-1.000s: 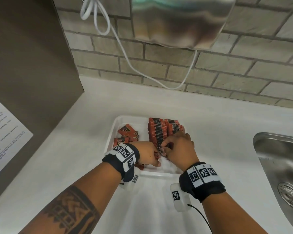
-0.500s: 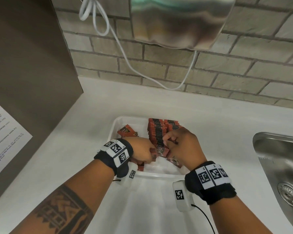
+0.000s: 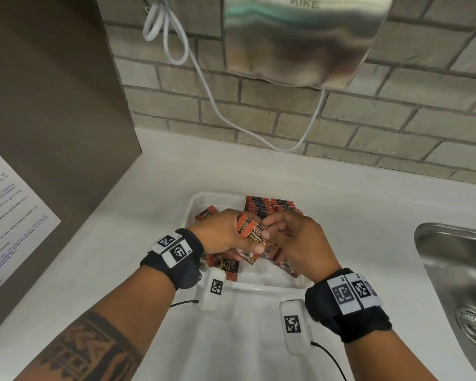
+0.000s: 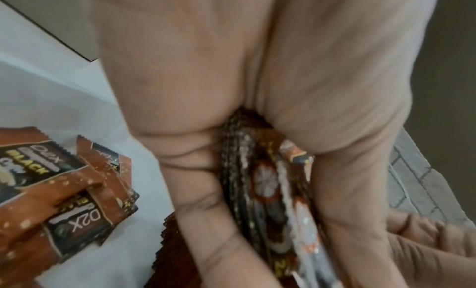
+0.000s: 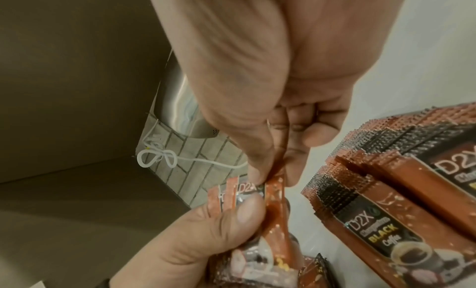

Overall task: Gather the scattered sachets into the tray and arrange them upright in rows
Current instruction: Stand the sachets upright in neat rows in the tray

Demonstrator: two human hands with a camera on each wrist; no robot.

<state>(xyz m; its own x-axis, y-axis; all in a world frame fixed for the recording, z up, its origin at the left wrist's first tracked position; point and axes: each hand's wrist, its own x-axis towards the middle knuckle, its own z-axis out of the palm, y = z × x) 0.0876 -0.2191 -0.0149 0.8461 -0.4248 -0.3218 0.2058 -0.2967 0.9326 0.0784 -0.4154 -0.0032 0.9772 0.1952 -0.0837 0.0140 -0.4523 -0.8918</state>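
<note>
A small stack of orange-brown coffee sachets point(image 3: 252, 232) is held above the near half of a white tray point(image 3: 259, 287). The left hand point(image 3: 226, 237) curls around the stack, thumb across its front, probably to square the packets so they can go in together. The right hand point(image 3: 297, 243) pinches the top edge of one sachet in that stack between thumb and forefinger, its other fingers curled in; the right wrist view shows this pinch clearly. Both grips are therefore narrow and closed on sachets.

Behind the hands, at the far right of the tray, two rows of sachets point(image 3: 272, 206) already stand upright and packed tight, likely so they prop each other up. Loose sachets point(image 3: 228, 266) lie flat in the near part of the tray under the hands, and one more point(image 3: 205, 214) lies flat at the far left.

The left side of the tray looks like the open room for another row. The tray's low rim sits just beside both wrists. The tray rests on a white tabletop point(image 3: 149, 204), with a brown panel point(image 3: 52, 92) on the left, a brick wall point(image 3: 396, 127) behind, and a steel sink point(image 3: 456, 273) well apart on the right.
</note>
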